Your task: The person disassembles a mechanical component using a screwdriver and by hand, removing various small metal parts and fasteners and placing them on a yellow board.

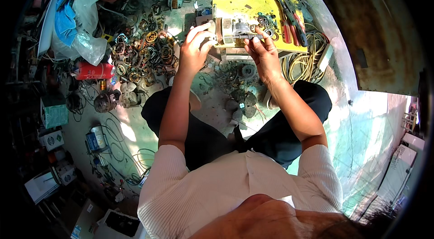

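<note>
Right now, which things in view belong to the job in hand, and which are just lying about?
Likely the job's: metal part at left hand; dark rod in right hand; yellow board; small rings; red-handled tools.

Seemingly just lying about: red cylinder; coiled cable; blue cloth; green box.

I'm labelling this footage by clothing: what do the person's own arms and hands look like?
The left hand and right hand are ungloved, with nothing visibly worn at the wrists. Both forearms are bare below short cream sleeves, finely ribbed, ending near the elbows.
</note>
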Tool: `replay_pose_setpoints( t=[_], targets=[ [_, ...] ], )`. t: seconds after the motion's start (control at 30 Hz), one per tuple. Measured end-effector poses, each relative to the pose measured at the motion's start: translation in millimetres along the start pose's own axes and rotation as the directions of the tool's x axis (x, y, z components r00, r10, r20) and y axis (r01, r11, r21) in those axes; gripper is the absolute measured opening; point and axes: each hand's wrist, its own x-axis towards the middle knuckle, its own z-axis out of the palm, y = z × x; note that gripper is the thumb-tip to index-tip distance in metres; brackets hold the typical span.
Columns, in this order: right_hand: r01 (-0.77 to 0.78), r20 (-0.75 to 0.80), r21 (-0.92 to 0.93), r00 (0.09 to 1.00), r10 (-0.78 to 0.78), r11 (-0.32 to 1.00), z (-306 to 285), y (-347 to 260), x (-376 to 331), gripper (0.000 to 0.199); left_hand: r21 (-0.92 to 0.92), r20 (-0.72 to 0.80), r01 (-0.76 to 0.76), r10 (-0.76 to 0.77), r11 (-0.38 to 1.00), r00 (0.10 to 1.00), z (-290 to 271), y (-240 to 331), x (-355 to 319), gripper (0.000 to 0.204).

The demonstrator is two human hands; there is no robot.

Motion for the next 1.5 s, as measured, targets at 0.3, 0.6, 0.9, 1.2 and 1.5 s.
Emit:
replay_pose_setpoints(
  t=[0.3, 0.6, 0.9, 1.2, 1.5],
  targets=[
    [-0.005, -0.067, 0.002, 0.998, 0.005, 1.000, -0.5, -0.8, 3.3, 0.036, -0.018, 0.002, 0.067, -0.067, 0.998, 0.998, 0.9, 4.2, 2.0, 0.008],
    [0.033, -0.018, 0.074, 0.999, -0.032, 0.997, -9.2, 4.7, 10.5, 0.037, -0.007, -0.015, 0.066, -0.066, 0.998, 0.998, 3.7, 4.3, -0.7, 0.009],
    [0.020, -0.030, 0.028, 0.999, -0.019, 0.999, 4.8, -6.3, -0.7, 0.036, -0.039, -0.018, 0.038, -0.038, 0.999, 0.999, 2.9, 2.2, -0.1, 0.010],
    [0.068, -0.051, 0.022, 0.996, -0.067, 0.997, -0.1, -1.2, 6.0, 0.039, -0.029, 0.000, 0.046, -0.046, 0.999, 0.999, 3.2, -2.3, -0.7, 0.011],
    [0.066, -0.112, 0.095, 0.992, -0.055, 0.993, -2.9, -12.3, 8.0, 0.025, -0.125, -0.126, 0.255, -0.271, 0.959, 0.954, 7.9, 32.6, -17.4, 0.014]
  ],
)
